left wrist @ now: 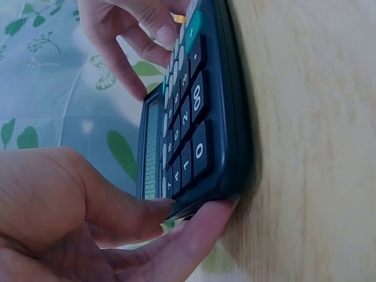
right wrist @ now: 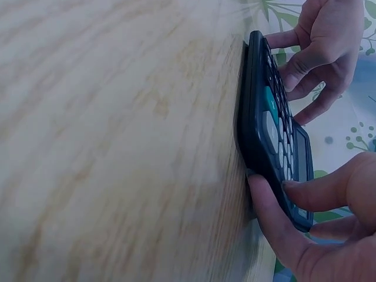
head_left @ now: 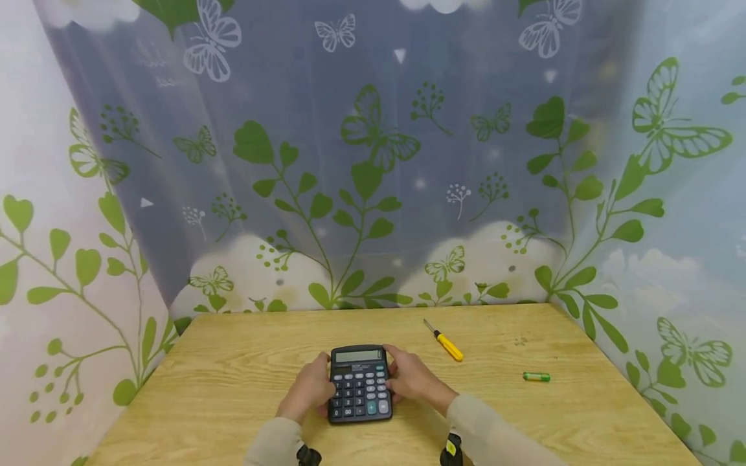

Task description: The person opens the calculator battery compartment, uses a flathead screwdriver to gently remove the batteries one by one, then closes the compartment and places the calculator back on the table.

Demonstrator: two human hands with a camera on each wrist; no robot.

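A black calculator (head_left: 359,383) with dark and grey keys and one teal plus key faces up at the front middle of the table. My left hand (head_left: 310,388) grips its left edge, thumb on top by the number keys and fingers along the side. On the opposite edge my right hand (head_left: 412,377) holds it the same way, with the thumb near the grey keys. In the left wrist view the left hand (left wrist: 111,217) pinches the calculator's side close to the tabletop. The right wrist view shows the right hand (right wrist: 329,229) with a finger at the lower edge.
A screwdriver (head_left: 449,346) with a yellow handle lies behind and right of the calculator. Farther right is a small green battery (head_left: 536,377). The wooden table (head_left: 245,349) is bordered by patterned curtains (head_left: 373,194) at the back and sides.
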